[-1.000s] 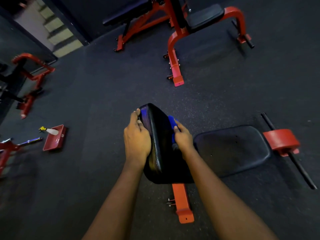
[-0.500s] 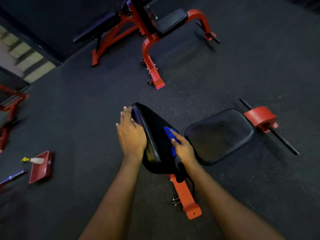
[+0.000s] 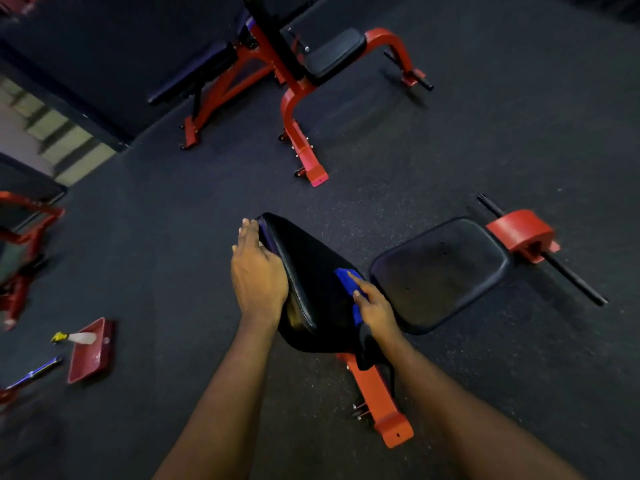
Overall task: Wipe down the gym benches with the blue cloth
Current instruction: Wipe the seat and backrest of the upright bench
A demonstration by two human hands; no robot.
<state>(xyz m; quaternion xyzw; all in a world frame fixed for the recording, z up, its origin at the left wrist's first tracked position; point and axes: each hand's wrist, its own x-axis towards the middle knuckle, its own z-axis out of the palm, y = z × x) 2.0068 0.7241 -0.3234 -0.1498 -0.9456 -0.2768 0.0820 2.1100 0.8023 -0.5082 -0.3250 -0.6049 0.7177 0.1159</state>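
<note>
Black backrest [image 3: 311, 282] slopes up, pointing away; left hand [image 3: 258, 278] flat behind it, right hand [image 3: 375, 308] pressing blue cloth [image 3: 344, 277] on, seat pad [image 3: 440, 271] beside.

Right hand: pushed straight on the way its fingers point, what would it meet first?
Only the blue cloth under the right hand, then bare backrest pad; the way looks free up to its top edge, though depth is unclear.
</note>
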